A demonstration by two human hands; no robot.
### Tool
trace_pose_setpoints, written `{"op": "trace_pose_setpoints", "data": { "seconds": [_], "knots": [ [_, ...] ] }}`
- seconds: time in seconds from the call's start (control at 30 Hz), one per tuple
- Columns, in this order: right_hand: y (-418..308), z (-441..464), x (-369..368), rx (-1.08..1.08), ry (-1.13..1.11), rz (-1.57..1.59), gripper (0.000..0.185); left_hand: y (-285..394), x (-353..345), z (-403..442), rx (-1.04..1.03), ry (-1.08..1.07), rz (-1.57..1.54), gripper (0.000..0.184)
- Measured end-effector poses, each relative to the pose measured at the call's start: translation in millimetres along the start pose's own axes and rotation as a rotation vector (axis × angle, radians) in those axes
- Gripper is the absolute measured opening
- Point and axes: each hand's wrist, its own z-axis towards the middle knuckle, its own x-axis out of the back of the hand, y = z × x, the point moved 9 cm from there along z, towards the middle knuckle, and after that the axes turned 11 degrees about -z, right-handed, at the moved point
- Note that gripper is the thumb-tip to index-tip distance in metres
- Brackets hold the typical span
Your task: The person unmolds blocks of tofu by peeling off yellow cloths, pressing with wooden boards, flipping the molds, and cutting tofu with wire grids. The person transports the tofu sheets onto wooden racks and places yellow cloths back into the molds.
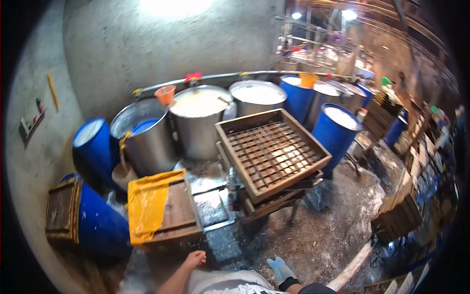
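Observation:
My left hand [196,258], bare, is low in the view just in front of my body, its fingers curled in with nothing visible in them. A light blue glove covers my right hand [280,269], which hangs over the wet floor; its fingers look loosely stretched and hold nothing. Nearest to my left hand is a wooden box [181,201] with a yellow cloth [149,206] draped over its left side. Ahead, between the hands, a wooden frame with a slatted grid [274,154] rests tilted on a stack of similar frames. Neither hand touches these things.
Large metal vats [203,130] with pale liquid line the concrete wall. Blue barrels [338,122] stand among them. An orange bucket [165,94] sits at a vat's rim. Another wooden frame [63,210] leans by a blue barrel at left. Wooden crates [397,219] stand at right.

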Motion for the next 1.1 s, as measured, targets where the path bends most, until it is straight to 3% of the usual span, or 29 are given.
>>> {"op": "trace_pose_setpoints", "data": {
  "seconds": [0.17, 0.23, 0.3, 0.33, 0.4, 0.47, 0.53, 0.6, 0.7, 0.73, 0.83, 0.87, 0.97, 1.03, 1.1],
  "knots": [
    [-152.4, -0.5, -90.4, 0.285, -0.166, -0.153, 0.047, 50.2, 83.3, 16.9, -0.190, -0.083, 0.077, 0.021],
    [-248.0, -17.3, -116.8, 0.435, -0.116, -0.371, 0.053, 66.5, 142.6, 34.7, -0.277, -0.008, 0.093, 0.026],
    [-318.1, -11.6, -166.7, 0.524, -0.218, -0.420, 0.039, 85.4, 204.7, 48.9, -0.303, 0.148, 0.195, 0.032],
    [-328.2, 17.5, -203.6, 0.666, -0.102, -0.449, 0.037, 95.1, 234.6, 55.0, -0.344, 0.210, 0.327, 0.036],
    [-395.6, 17.9, -242.7, 0.671, -0.163, -0.506, 0.041, 108.8, 289.6, 78.6, -0.384, 0.261, 0.454, 0.040],
    [-460.1, 11.1, -281.0, 0.684, -0.193, -0.620, 0.045, 124.2, 339.0, 72.4, -0.555, 0.548, 0.770, 0.047],
    [-497.7, 22.8, -316.3, 0.721, -0.197, -0.721, 0.045, 117.0, 371.6, 79.0, -0.504, 0.586, 0.836, 0.052],
    [-526.6, 34.4, -350.4, 0.814, -0.102, -0.914, 0.045, 109.3, 390.3, 77.7, -0.470, 0.559, 1.000, 0.061],
    [-556.1, 51.9, -383.9, 0.781, -0.185, -1.187, 0.042, 119.6, 394.3, 83.2, -0.428, 0.462, 1.107, 0.060],
    [-564.1, 48.8, -393.2, 0.833, -0.160, -1.305, 0.029, 129.8, 393.9, 83.8, -0.489, 0.439, 1.107, 0.050],
    [-555.5, 69.8, -428.3, 0.928, -0.241, -1.579, 0.019, 117.9, 407.2, 117.3, -0.404, 0.346, 1.165, 0.037],
    [-547.1, 84.0, -440.9, 0.991, -0.210, -1.588, 0.017, 121.9, 406.1, 122.2, -0.459, 0.337, 1.186, 0.027],
    [-543.2, 86.9, -454.2, 1.114, -0.247, -1.562, 0.017, 132.1, 399.3, 118.2, -0.488, 0.234, 1.215, 0.020],
    [-548.4, 84.8, -449.3, 1.002, -0.406, -1.614, 0.018, 128.0, 402.1, 121.3, -0.526, 0.242, 1.223, 0.017],
    [-546.0, 80.5, -447.5, 1.046, -0.373, -1.552, 0.017, 137.1, 399.4, 115.2, -0.564, 0.221, 1.189, 0.018]
  ]
}}
